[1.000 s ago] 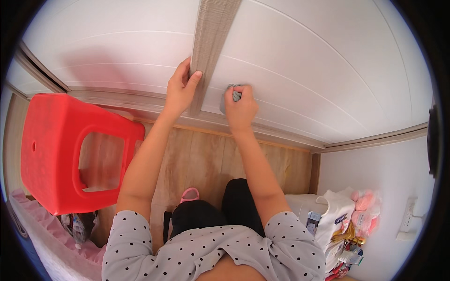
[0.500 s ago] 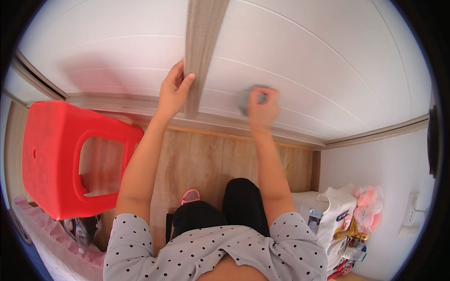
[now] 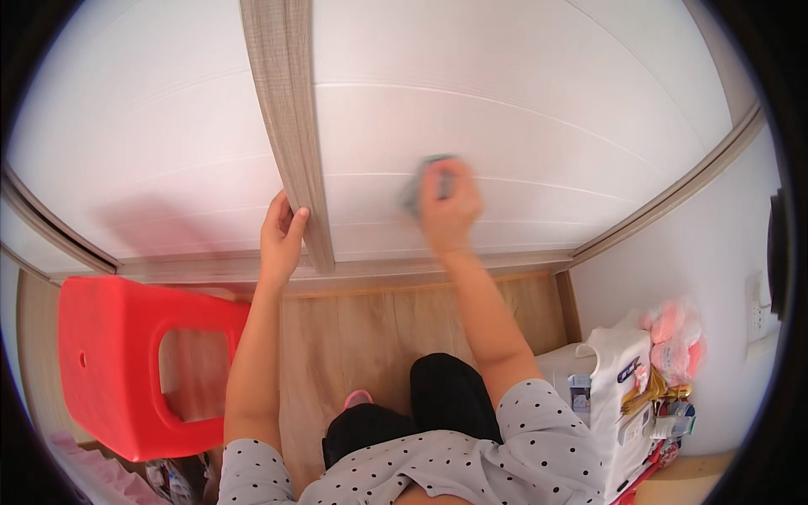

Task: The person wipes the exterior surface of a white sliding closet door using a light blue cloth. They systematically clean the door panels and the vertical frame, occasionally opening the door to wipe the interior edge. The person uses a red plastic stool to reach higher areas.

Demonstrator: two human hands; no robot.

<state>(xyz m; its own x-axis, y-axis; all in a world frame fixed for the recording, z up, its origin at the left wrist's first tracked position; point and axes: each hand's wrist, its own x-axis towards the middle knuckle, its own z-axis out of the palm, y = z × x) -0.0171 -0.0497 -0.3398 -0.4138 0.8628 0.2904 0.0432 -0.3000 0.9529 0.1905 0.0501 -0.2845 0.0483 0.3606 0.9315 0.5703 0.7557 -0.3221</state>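
Left hand (image 3: 284,240): half open, rested at the left edge of the wood-grain strip (image 3: 290,126)
Right hand (image 3: 453,206): closed; grey cloth (image 3: 412,199), though blurred, seemingly gripped right of the strip
Cloth risk: could be dropped if pinched loosely

I get a bright view; a soft reddish shadow (image 3: 156,223) tints the white, grooved door panel (image 3: 160,126) at left. Near centre, the bare right hand (image 3: 454,209) and bunched grey cloth (image 3: 411,199) blur; straight edges bow toward the black rim.
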